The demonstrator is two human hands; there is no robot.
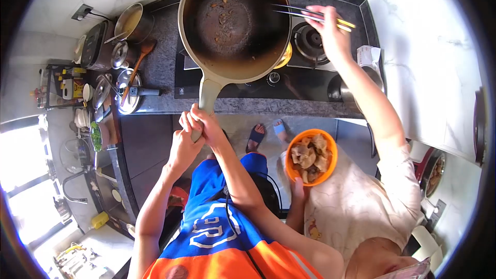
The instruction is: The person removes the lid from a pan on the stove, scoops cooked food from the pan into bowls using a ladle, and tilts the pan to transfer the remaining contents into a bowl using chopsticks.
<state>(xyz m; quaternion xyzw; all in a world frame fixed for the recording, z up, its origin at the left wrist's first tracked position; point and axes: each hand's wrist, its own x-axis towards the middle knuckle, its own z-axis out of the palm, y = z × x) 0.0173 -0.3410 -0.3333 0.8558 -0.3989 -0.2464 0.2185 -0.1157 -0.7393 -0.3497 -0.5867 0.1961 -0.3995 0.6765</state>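
My left hand (184, 150) and my right hand (208, 127) are both closed around the light handle (208, 93) of a deep wok (240, 64). The wok is tilted so its dark inside faces me, with a few brown bits and an oily sheen on its bottom. Another person's hand (330, 31) holds chopsticks (310, 14) whose tips reach over the wok's right side. With the other hand, that person holds an orange bowl (334, 163) filled with pieces that look like cooked meat.
A gas burner (311, 41) is right of the wok on the dark counter. To the left are a pot (135, 27), a wooden spatula (139, 66) and lids (126, 81). The other person (356, 201) stands close on my right. A sink tap (67, 188) is at the far left.
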